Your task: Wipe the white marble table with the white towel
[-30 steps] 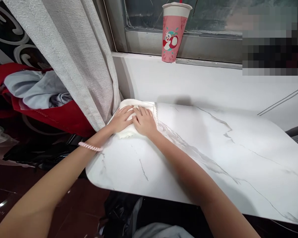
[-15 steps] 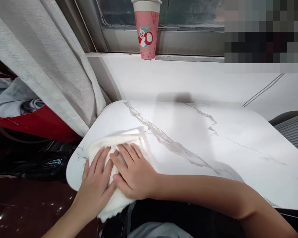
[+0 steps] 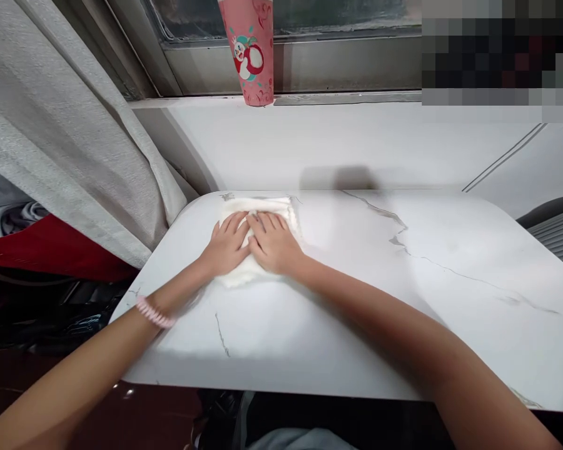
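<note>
A white cloth (image 3: 241,274) lies flat near the back left of a white marble-patterned table (image 3: 300,337). My left hand (image 3: 226,245) rests palm down on the cloth's left part, fingers stretched forward. Pressed on its right part is my right hand (image 3: 273,242), fingers also extended, with its thumb side against the left hand. Both hands lie flat and open. They cover the middle of the cloth, while its far edge and near corner show. A pink coiled band (image 3: 154,312) circles my left wrist.
A pink paper cup (image 3: 253,59) stands on the window ledge (image 3: 342,98) behind the table. On the left hangs a light grey curtain (image 3: 89,119), with a red bag (image 3: 60,250) beyond it. A grey ribbed object (image 3: 560,237) is at the far right.
Both hands and the cloth have moved forward across the table, from its front left edge toward the back. The arms are now stretched out further, and the view has shifted slightly.
</note>
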Available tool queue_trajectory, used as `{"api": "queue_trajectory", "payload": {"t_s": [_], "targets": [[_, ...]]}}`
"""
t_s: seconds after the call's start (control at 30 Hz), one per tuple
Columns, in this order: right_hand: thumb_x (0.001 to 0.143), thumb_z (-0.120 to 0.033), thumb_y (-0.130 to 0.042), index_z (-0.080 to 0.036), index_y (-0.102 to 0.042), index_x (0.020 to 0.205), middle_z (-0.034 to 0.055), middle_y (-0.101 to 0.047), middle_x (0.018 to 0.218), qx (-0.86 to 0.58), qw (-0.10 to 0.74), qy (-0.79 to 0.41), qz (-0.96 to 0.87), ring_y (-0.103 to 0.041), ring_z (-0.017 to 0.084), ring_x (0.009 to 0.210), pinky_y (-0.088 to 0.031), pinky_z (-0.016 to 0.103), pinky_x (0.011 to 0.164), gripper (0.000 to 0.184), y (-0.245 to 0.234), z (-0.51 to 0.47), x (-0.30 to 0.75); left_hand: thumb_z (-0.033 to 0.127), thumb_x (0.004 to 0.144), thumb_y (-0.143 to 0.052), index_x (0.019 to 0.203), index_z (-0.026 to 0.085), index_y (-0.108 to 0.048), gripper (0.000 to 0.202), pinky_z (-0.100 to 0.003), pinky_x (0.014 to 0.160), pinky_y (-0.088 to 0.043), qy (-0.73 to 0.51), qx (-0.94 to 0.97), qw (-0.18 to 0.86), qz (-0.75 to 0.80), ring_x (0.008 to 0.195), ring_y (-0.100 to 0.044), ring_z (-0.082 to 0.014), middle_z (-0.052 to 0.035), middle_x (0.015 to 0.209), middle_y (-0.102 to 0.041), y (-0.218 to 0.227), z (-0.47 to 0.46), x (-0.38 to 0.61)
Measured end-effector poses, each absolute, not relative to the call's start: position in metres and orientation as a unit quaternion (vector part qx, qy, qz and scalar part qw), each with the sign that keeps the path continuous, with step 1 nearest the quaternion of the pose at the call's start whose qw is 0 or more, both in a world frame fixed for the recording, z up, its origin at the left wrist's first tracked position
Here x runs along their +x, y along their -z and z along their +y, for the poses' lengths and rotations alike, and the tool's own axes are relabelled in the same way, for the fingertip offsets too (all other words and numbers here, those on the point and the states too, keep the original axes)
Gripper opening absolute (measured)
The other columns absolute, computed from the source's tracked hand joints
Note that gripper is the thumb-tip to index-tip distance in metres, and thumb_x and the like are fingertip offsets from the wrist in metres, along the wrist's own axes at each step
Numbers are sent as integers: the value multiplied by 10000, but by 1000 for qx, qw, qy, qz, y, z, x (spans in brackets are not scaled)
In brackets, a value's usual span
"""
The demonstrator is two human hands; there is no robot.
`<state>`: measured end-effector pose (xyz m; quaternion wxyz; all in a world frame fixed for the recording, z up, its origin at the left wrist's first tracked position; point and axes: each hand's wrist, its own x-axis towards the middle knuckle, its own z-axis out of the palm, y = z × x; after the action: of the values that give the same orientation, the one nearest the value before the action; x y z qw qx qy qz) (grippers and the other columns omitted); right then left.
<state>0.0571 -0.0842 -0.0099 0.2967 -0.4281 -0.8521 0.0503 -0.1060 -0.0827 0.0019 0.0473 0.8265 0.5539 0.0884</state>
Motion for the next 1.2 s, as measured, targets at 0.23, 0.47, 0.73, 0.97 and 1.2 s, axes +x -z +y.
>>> {"api": "queue_trajectory", "payload": {"t_s": [0.23,0.47,0.73,0.97,1.2], "targets": [[973,-210,-324,-90,-466,1402,151,-514,1406,-497,307,-42,-811,-425,255,1313,-264,433,1142,467,13,-16,85,439,949,-328,1431,212,-379,535,-531,1158,-199,-127,831,76,536,1433,-257,-289,-123,1546,-339,-4,-1,-67],[986,-230,-265,-126,-450,1422,119,-474,1455,-507,283,-57,-812,-392,227,1360,-240,432,1171,485,9,-28,120,424,973,-303,1435,230,-380,507,-586,1158,-186,-118,821,54,555,1452,-243,-272,-107,1562,-321,-5,-18,-29],[989,-261,-293,-96,-436,1438,157,-454,1465,-520,247,-44,-817,-365,265,1380,-231,456,1182,499,5,-93,141,424,974,-305,1445,198,-376,527,-605,1155,-194,-99,837,48,536,1471,-213,-281,-123,1581,-291,-7,-80,-8],[989,-310,-283,-76,-426,1435,191,-407,1492,-466,230,-32,-854,-333,298,1397,-225,517,1182,523,0,-195,163,407,966,-314,1467,135,-360,572,-661,1130,-185,-94,854,50,510,1474,-186,-338,-179,1579,-275,-3,-183,-3],[972,-383,-332,-105,-376,1451,193,-387,1489,-440,219,-48,-869,-301,313,1412,-269,549,1157,556,-4,-266,204,380,960,-344,1492,73,-308,615,-673,1126,-162,-105,899,40,424,1478,-142,-369,-238,1570,-257,1,-251,24]]}}
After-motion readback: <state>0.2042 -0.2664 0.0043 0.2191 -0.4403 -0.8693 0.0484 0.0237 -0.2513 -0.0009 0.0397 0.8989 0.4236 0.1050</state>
